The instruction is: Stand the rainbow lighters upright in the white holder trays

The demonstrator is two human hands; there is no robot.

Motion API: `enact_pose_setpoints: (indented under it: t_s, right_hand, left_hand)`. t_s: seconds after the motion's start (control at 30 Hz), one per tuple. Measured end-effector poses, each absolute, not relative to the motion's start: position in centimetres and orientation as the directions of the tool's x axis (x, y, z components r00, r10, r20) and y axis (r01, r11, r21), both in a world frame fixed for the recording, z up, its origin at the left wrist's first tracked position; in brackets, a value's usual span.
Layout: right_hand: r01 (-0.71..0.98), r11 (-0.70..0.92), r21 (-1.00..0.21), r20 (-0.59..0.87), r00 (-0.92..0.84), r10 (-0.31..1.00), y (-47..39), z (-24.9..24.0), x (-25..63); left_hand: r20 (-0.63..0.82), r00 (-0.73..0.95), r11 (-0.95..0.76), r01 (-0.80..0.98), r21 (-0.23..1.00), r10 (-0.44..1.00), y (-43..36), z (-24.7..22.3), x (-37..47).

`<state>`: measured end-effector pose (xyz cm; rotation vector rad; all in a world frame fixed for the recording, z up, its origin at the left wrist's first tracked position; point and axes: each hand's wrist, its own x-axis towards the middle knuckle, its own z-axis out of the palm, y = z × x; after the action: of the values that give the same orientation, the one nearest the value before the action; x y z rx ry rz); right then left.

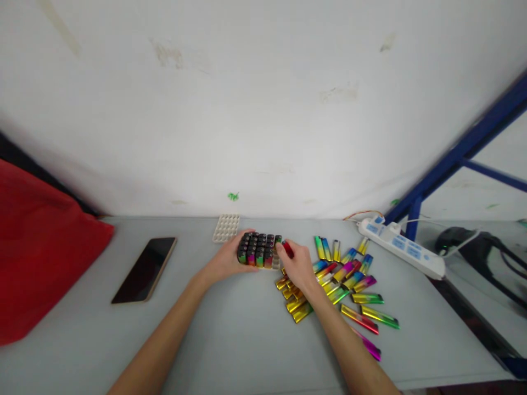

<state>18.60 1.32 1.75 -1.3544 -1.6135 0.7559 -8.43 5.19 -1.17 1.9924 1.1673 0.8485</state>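
My right hand (300, 267) pinches a red lighter (287, 248) upright at the tray's (258, 250) right edge, nearest the empty slots; left hand (229, 258) clasps the tray's left side.

black phone (145, 269), red cloth (37, 247), white power strip (401, 248), empty tray (226, 227)

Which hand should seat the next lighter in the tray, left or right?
Probably the right hand: it already pinches a red lighter at the tray edge, and the loose lighters lie on its side. The left hand grips the tray's left side.
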Motion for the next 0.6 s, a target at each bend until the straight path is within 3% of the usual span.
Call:
enact_pose_setpoints:
  t_s: [0.3,0.6]
  right_hand:
    - [0.586,0.406,-0.701,0.424,-0.115,0.898,1.4,0.8,20.9]
    - [0.636,0.401,-0.66,0.302,-0.265,0.916,2.4,-0.3,22.7]
  left_hand:
    - [0.176,0.375,-0.353,0.48,0.803,0.91,5.0,-0.5,-8.2]
    - [0.164,0.369,-0.33,0.45,0.83,0.915,4.9,-0.5,-8.1]
